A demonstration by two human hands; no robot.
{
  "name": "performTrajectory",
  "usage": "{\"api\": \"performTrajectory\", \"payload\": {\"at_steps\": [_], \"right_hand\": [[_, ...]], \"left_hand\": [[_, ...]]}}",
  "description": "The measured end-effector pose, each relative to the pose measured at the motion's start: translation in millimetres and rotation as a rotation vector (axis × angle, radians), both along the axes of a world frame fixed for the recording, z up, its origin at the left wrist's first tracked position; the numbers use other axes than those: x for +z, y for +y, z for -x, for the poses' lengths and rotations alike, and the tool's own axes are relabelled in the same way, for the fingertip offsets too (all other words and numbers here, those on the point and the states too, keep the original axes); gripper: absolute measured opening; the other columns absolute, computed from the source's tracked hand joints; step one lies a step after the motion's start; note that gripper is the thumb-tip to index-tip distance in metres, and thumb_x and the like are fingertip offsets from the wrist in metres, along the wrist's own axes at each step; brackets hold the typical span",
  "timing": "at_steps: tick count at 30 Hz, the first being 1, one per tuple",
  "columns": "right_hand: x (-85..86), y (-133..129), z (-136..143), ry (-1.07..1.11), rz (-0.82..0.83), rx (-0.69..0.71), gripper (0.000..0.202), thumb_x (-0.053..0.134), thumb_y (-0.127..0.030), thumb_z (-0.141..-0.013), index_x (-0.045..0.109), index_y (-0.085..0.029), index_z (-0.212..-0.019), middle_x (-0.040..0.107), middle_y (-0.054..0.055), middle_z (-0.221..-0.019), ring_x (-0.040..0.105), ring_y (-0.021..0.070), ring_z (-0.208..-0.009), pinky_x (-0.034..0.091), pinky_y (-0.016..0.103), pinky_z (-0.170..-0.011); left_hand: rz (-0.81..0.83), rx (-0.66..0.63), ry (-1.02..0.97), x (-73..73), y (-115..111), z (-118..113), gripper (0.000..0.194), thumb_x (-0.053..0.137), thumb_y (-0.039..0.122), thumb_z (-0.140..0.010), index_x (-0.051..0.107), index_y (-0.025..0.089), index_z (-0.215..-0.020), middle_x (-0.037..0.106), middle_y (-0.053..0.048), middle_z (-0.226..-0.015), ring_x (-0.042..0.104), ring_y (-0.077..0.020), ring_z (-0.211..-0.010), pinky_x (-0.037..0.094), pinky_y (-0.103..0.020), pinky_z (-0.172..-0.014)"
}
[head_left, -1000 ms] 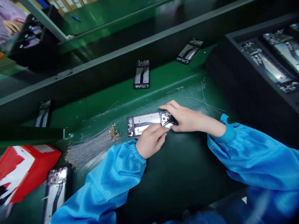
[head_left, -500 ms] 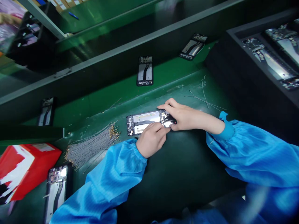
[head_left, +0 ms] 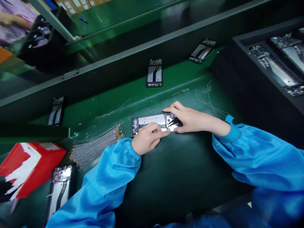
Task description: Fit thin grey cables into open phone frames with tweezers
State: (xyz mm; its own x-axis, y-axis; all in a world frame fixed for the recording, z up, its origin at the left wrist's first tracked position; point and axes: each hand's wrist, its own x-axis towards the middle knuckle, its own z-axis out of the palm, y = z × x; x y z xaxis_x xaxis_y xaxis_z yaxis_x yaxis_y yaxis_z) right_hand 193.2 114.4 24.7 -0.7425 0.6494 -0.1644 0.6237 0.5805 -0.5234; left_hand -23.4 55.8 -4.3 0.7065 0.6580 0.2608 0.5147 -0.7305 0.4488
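Observation:
An opened smartphone lies crosswise on the green bench, its circuit board showing at the right end. My right hand grips that end, forefinger at the far edge and thumb at the near one. Under its palm, dark prongs like tweezer tips lie over the board; the rest is hidden. My left hand is closed at the phone's near edge, with the forefinger stretched along it and the other fingers curled. Whether a thin cable is under that finger cannot be seen. Left of the phone lies a bundle of thin grey cables with gold-coloured ends.
More opened phones stand along the back ledge, one in the middle. Another phone lies near a red packet at left. Loose cables lie right. A black tray holds phones. A co-worker's arm shows far left.
My left hand has shifted left and slightly away from my right hand along the phone's near edge. My right hand keeps its hold. The whole view has shifted slightly.

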Motion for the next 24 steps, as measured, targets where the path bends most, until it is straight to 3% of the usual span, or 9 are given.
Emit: {"api": "performTrajectory", "payload": {"at_steps": [24], "right_hand": [[3.4,3.1,9.3,-0.084,-0.018,0.017,0.072,0.061,-0.028,-0.061,0.032,-0.021,-0.127,0.037,0.008,-0.11,0.048,0.0124,-0.065,0.043,0.027,-0.056]], "left_hand": [[-0.133,-0.024,0.059,-0.1,0.5,-1.3,0.029,0.037,0.013,-0.086,0.061,0.017,-0.102,0.048,-0.004,-0.076,0.044,-0.0139,-0.07,0.043,-0.026,-0.065]]}}
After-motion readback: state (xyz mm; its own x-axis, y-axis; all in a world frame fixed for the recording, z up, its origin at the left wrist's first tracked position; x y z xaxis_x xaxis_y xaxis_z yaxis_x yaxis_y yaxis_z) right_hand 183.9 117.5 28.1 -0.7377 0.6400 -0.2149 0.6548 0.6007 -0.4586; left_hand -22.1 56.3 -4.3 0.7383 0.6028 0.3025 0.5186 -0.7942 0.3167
